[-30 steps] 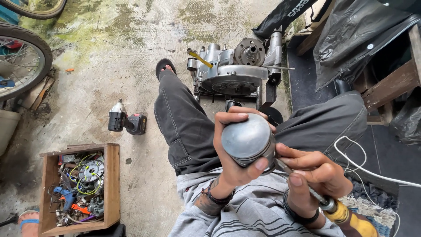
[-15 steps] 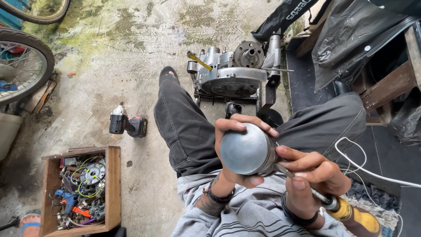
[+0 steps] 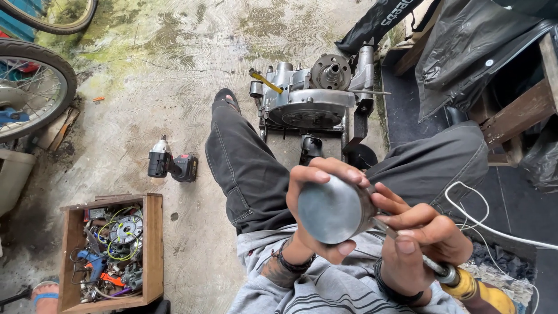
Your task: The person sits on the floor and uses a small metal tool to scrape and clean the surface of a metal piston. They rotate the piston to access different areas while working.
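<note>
Left hand (image 3: 314,232) still wrapped around piston (image 3: 331,210), right hand (image 3: 421,241) gripping screwdriver (image 3: 453,276), unchanged.

Bare concrete floor (image 3: 174,75) lay open left of the bent leg (image 3: 244,168); the engine block (image 3: 314,99) stood close ahead; a cordless driver (image 3: 171,166) and wooden parts box (image 3: 152,250) crowded the lower left; a white cable (image 3: 494,227) crossed the right side.

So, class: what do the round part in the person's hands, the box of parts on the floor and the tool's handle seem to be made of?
The round part, in the left hand: probably bare metal, with a dull grey sheen and a smooth face.
The box: wood, unpainted brown boards.
The tool handle, below the right hand: likely yellow plastic, on a shiny metal shaft.
</note>
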